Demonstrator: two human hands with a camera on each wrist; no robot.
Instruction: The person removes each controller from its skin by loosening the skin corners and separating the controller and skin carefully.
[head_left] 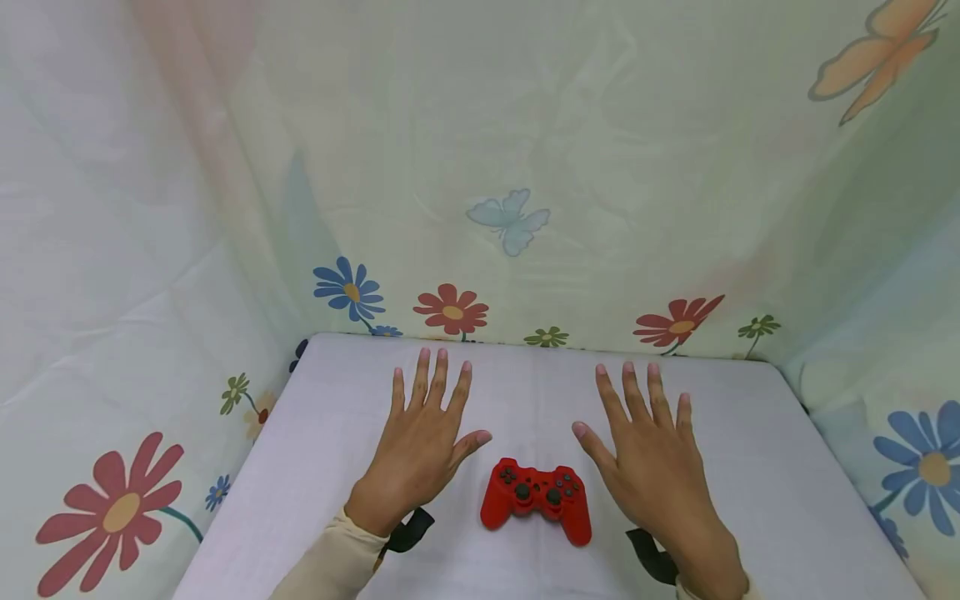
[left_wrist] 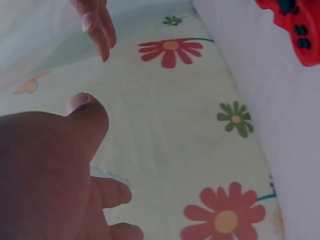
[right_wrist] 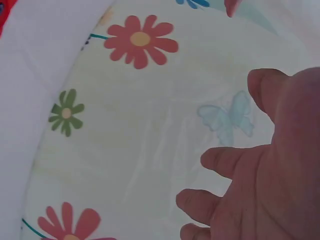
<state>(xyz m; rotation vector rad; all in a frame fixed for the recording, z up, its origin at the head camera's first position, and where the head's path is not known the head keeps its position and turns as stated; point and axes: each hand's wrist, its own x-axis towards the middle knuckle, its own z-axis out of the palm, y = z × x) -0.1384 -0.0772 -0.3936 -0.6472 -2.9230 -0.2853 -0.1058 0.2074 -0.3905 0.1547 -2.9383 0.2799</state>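
A red game controller (head_left: pixel 537 493) with dark thumbsticks and buttons lies on the white table between the two hands. To its left, the left hand (head_left: pixel 420 446) is held palm down with its fingers straight and spread, holding nothing. On the other side, the right hand (head_left: pixel 652 462) has the same spread pose and also holds nothing. Part of the controller (left_wrist: pixel 300 30) shows at the top right of the left wrist view. Only a sliver of it (right_wrist: pixel 5 15) appears at the top left of the right wrist view.
The white-covered table (head_left: pixel 757 467) is enclosed at the back and sides by a pale curtain (head_left: pixel 637 167) printed with flowers and butterflies. A dark strap (head_left: pixel 410 531) sits at the left wrist, and another strap (head_left: pixel 651 557) at the right.
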